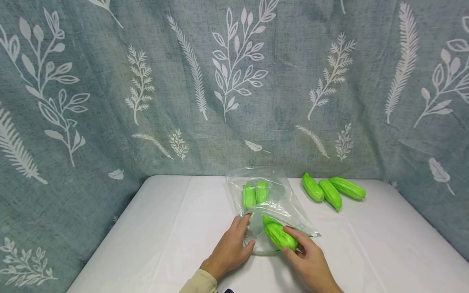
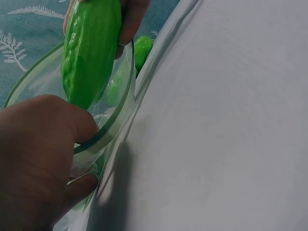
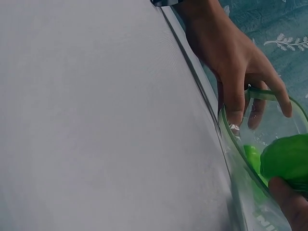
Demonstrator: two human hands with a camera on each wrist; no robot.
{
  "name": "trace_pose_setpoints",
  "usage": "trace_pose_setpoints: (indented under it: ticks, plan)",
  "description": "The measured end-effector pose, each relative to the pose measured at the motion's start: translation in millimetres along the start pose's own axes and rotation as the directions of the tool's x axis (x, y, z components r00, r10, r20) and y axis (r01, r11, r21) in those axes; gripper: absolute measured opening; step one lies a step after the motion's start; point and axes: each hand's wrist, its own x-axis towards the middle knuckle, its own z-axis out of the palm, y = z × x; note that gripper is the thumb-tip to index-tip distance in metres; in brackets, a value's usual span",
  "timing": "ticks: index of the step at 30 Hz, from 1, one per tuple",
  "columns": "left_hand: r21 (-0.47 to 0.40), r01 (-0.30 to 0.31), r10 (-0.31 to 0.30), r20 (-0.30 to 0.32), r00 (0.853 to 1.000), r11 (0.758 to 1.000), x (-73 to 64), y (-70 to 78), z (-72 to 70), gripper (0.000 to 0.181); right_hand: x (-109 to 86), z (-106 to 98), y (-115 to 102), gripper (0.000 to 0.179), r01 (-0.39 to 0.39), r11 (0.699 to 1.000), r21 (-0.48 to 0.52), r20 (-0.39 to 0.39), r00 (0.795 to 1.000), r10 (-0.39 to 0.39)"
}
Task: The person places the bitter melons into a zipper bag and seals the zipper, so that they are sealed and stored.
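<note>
A clear zip bag (image 1: 234,179) lies on the white table with its green-edged mouth toward me. Inside its far part two bright green bitter melons (image 1: 255,195) lie side by side. My left hand (image 1: 231,248) holds the near rim at the left, fingers inside the mouth and thumb outside, as the left wrist view shows. In my right hand (image 1: 309,260) is another bitter melon (image 1: 275,232), gripped at its near end. Its pointed end is in the bag's opening. The right wrist view shows this melon (image 3: 286,156) only in part, with the right thumb (image 3: 288,202) against it.
Three more bitter melons (image 1: 331,193) lie together at the back right of the white table (image 1: 176,228). A blue-green curtain (image 1: 165,101) with white leaf prints hangs behind the table and along both sides.
</note>
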Motion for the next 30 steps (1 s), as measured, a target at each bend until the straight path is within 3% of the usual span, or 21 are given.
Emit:
trace_pose_setpoints:
  ticks: [5, 12, 20, 26, 30]
  plan:
    - [0.030, -0.002, 0.002, 0.002, 1.000, 1.000, 0.6, 2.0, -0.3, 0.080, 5.9, 7, -3, 0.046, -0.021, 0.996, -0.086, -0.018, 1.000, 0.020]
    - [0.047, 0.027, -0.029, 0.028, 0.999, 0.999, 1.1, 3.2, -0.3, 0.085, 16.4, 20, -10, 0.052, -0.010, 0.961, -0.276, 0.023, 1.000, 0.017]
    - [0.078, 0.029, -0.032, 0.037, 0.999, 0.997, -0.9, 2.8, 0.3, 0.087, 22.2, 29, -7, 0.050, -0.007, 0.955, -0.297, -0.007, 1.000, 0.005]
    - [0.090, 0.019, -0.023, 0.041, 0.999, 0.996, -1.3, 3.5, -0.5, 0.088, 29.8, 40, -10, 0.050, -0.061, 0.941, -0.333, 0.043, 0.996, 0.080]
    - [0.090, 0.015, -0.018, 0.041, 0.999, 0.996, -1.3, 3.1, 0.2, 0.089, 36.1, 47, -8, 0.043, -0.045, 0.940, -0.338, 0.044, 0.997, 0.064]
